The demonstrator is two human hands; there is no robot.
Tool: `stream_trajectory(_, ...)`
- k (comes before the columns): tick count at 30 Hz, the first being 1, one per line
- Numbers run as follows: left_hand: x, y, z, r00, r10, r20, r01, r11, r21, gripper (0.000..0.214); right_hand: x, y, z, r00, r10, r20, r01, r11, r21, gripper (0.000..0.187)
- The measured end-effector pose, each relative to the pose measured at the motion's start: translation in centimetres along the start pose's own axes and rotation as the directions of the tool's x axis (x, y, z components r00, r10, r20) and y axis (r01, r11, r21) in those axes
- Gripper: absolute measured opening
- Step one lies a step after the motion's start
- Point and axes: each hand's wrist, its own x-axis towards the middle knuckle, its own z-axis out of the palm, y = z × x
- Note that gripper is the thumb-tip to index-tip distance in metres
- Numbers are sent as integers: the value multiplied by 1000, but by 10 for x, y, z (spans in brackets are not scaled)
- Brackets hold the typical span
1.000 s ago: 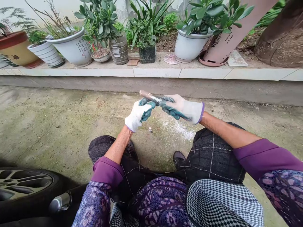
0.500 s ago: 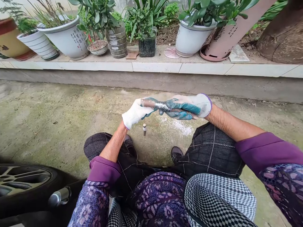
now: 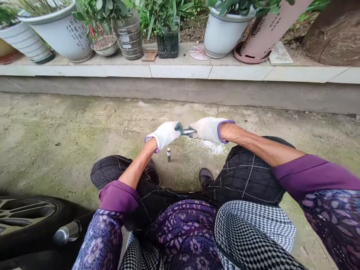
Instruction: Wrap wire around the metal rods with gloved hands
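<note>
Both my hands wear white gloves with green palms and meet in front of my knees. My left hand (image 3: 165, 134) and my right hand (image 3: 208, 129) are closed on the two ends of a short threaded metal rod (image 3: 188, 131). Only a small silvery stretch of the rod shows between the gloves. Below my left hand a small dark upright stud (image 3: 168, 154) sticks out of the concrete ground. A patch of white powder (image 3: 212, 147) lies on the ground under my right hand.
A raised tiled ledge (image 3: 180, 71) runs across the back with several potted plants, among them a large white pot (image 3: 60, 32) and a black pot (image 3: 168, 44). A car wheel (image 3: 25, 221) and an exhaust pipe (image 3: 66, 233) are at the lower left.
My hands have lowered and turned palm-down, so most of the rod is now hidden inside the gloves. The view has tilted downward.
</note>
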Motion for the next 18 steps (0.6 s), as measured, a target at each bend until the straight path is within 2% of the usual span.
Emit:
stream_trajectory(2, 2, 2, -2, 997, -27, -75, 19, 994, -107, 6, 2, -6, -12, 997, 39, -72, -49, 988, -149, 29)
stream_trajectory(4, 2, 4, -4, 991, -61, -119, 23, 956, -294, 4, 3, -11, -22, 986, 57, -156, -98, 958, -271, 33)
stream_trajectory(6, 2, 3, -5, 991, -63, -121, 1, 890, -456, 7, 3, -14, -30, 972, 54, -229, -124, 945, -303, 36)
stream_trajectory(9, 3, 2, -7, 994, -30, -109, -39, 814, -580, 10, 5, -13, -37, 953, 74, -295, -156, 951, -266, 36)
stream_trajectory(11, 2, 1, -8, 995, -17, -97, -47, 782, -621, 13, 9, -10, -40, 938, 80, -338, -159, 964, -212, 35)
stream_trajectory(14, 1, 0, -8, 994, -20, -103, -54, 749, -661, 14, 13, -11, -43, 915, 64, -398, -92, 994, -51, 27)
stream_trajectory(16, 1, 0, -9, 992, -30, -120, -58, 743, -667, 14, 12, -16, -45, 920, 95, -381, -46, 990, 136, 19)
stream_trajectory(18, 1, 0, -9, 990, -34, -135, -64, 748, -661, 11, 7, -23, -45, 943, 135, -303, -20, 935, 355, 14)
